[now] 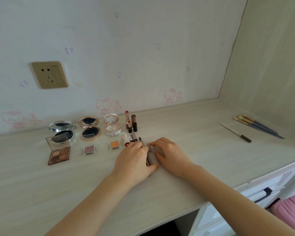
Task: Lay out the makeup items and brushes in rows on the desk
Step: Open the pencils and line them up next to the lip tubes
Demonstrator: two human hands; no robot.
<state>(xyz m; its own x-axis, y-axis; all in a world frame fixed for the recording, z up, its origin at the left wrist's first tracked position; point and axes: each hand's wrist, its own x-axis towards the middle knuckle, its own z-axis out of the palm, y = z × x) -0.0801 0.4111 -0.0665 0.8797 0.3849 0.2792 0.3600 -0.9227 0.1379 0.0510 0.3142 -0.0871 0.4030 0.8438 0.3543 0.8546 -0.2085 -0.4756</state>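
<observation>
- My left hand (134, 160) and my right hand (169, 155) are lying side by side on the desk (203, 150), both pressing in on a small bundle of mauve-grey tubes (151, 156) lying between them.
- My left fingers are curling against the bundle's left side, with the thumb hooking under its near end; my right fingers are bending over its far end and right side, so both hands are gripping it together.
- How many tubes are sitting in the bundle I cannot tell, since my hands are covering most of it.
- Just beyond my left knuckles, a dark-tipped pencil (141, 140) and a few pinkish lip tubes (130, 139) are lying side by side, almost touching my fingers.
- Behind those, three lipsticks (131, 122) are standing upright near the wall.
- To the left, an orange single pan (115, 145) and a pink single pan (89, 149) are sitting in a front row with an open four-shade eyeshadow palette (59, 150).
- Behind that row, three open round compacts are standing: a silver one (62, 130), a rose-gold one (89, 127) and a white patterned one (111, 125).
- Well off to my right, a white pencil (235, 132) is lying alone, and a cluster of grey-handled brushes (257, 125) is resting near the side panel.
</observation>
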